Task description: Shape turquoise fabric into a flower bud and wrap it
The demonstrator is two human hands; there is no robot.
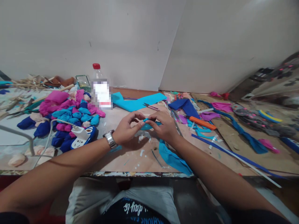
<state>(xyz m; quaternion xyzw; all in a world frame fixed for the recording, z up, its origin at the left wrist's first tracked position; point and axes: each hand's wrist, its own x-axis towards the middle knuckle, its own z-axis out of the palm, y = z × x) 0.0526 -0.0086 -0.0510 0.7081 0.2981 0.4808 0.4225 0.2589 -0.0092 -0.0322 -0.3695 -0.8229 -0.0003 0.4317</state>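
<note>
Above the middle of the table, my left hand (128, 128) and my right hand (164, 127) meet, fingertips nearly touching. Both pinch a narrow, rolled end of a turquoise strip (173, 156) that looks like crepe paper or cloth. From my hands the strip appears to run down beneath my right wrist to the table's front edge, partly hidden there. Just beyond my fingers lies a small pair of scissors or snips (151, 107). Behind it stretches a wider turquoise piece (140, 102).
Pink, blue and turquoise rosettes (70, 112) crowd the left, beside a power strip (81, 139) with a plugged-in cord. A red-capped bottle (99, 74) stands behind. Rightward lie an orange utility knife (202, 123), a dark blue piece (184, 107) and a long white stick (247, 163).
</note>
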